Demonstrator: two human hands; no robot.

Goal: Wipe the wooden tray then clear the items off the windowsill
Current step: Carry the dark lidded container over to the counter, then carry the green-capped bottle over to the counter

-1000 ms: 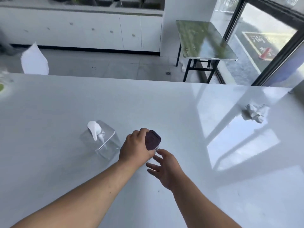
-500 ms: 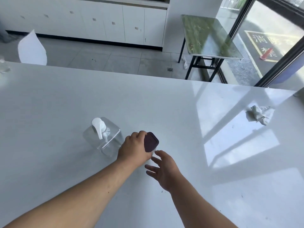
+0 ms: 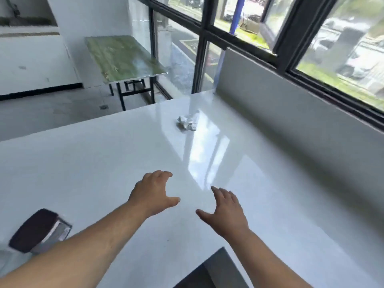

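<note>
I see both hands empty above the white counter (image 3: 104, 163): left hand (image 3: 152, 193) and right hand (image 3: 225, 213) spread open, crumpled tissue (image 3: 186, 123) well beyond.

A small clear container with a dark maroon rounded-square lid (image 3: 39, 230) stands on the glossy white worktop (image 3: 104, 163), blurred, near its front left edge. A crumpled white paper wad (image 3: 187, 122) lies well beyond it, towards the worktop's far right corner.
</note>
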